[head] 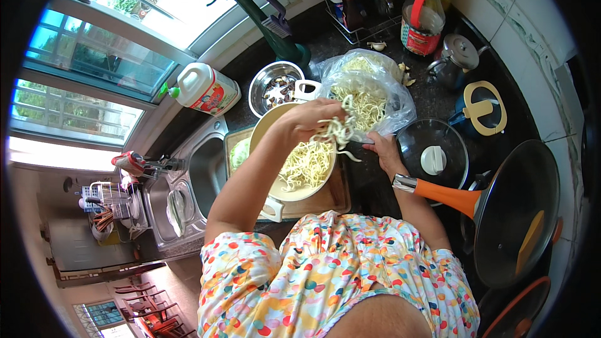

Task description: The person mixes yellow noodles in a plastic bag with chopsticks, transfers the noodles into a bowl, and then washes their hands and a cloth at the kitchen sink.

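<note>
My left hand (312, 119) is closed around a bunch of pale yellow noodles (340, 126), with strands hanging from the fingers. It is above the right side of a cream two-handled pot (292, 195), where more noodles (307, 163) lie. My right hand (386, 151) grips the lower edge of a clear plastic bag (401, 96). Noodles (364, 105) fill the bag's opening, beside the pot's far handle. Beneath the pot is a wooden cutting board (340, 188), and a piece of pale green cabbage (240, 152) shows at the pot's left. My left forearm hides part of the pot.
A steel bowl (256, 85) of dark chopped pieces stands behind the pot. Left are a white jug (206, 89) and the steel sink (206, 164). Right are a glass lid (453, 150), a wok (512, 225) with its orange handle (446, 197) near my right forearm, and a steel teapot (458, 54).
</note>
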Demonstrator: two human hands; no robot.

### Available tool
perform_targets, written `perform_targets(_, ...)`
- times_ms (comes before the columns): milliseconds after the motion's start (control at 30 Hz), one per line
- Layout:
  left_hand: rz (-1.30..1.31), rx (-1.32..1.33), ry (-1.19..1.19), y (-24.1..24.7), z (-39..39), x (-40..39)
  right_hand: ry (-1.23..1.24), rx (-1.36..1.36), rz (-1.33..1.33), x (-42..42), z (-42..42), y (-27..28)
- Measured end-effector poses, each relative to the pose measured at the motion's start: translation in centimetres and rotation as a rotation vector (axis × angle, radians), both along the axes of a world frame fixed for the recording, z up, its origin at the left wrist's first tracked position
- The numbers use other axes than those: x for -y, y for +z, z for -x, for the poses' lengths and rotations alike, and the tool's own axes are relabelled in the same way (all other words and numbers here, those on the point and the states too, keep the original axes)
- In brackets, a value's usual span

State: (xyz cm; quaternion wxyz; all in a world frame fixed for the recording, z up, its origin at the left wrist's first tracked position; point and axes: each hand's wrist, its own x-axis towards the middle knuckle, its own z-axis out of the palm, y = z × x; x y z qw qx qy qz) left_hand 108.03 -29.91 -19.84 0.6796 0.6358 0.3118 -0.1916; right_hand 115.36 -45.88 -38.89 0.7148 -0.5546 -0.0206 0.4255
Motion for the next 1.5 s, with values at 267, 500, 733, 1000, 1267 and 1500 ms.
perform_targets(267,-0.117,0.041,0.084,0.2,7.3,-3.1,0.07,0.049,0.059,0.1,-0.2,-0.1)
perform_targets(500,-0.859,-0.107,-0.271,-1.4,8.3,-3.6,0.021,0.09,0.152,0.0,0.0,-0.3)
perform_targets(733,-0.791,-0.101,-0.17,-0.1,7.7,-2.7,-0.028,0.012,0.035,0.0,0.3,0.5)
perform_targets(1000,-0.674,0.316,-0.271,2.0,1.5,2.6,-0.348,-0.011,0.093,0.1,0.3,4.5)
perform_targets(1267,-0.751,-0.149,-0.085,-12.9,-8.6,3.0,-0.277,0.379,0.308,1.0,0.3,0.5)
perform_targets(1500,-0.807,-0.496,0.095,-14.2,-10.1,5.0,-0.334,0.692,0.5,1.3,1.1,-2.2)
